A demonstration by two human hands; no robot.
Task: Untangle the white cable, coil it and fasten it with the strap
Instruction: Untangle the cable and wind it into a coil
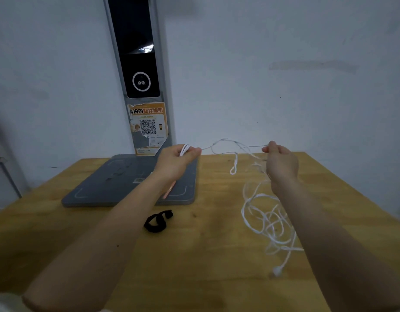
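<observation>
Holding the soft, light white cable (268,219) up, the left hand (178,158) grips loops and the right hand (281,162) pinches one strand; the plug end is easiest to pull.

- The scene is dim and bluish, with a flat, even light and no clear source.
- Soft, faint shadows lie under the forearms on the yellow wooden bench (217,255).
- A small bright glare shows on the tall black glossy panel (137,52) against the wall.
- The thin white cable (268,219) is smeared by blur, most of all between the hands.
- Wide-angle distortion bends the panel's edges and stretches the forearms near the lower corners.
- The picture is soft and grainy overall.
</observation>
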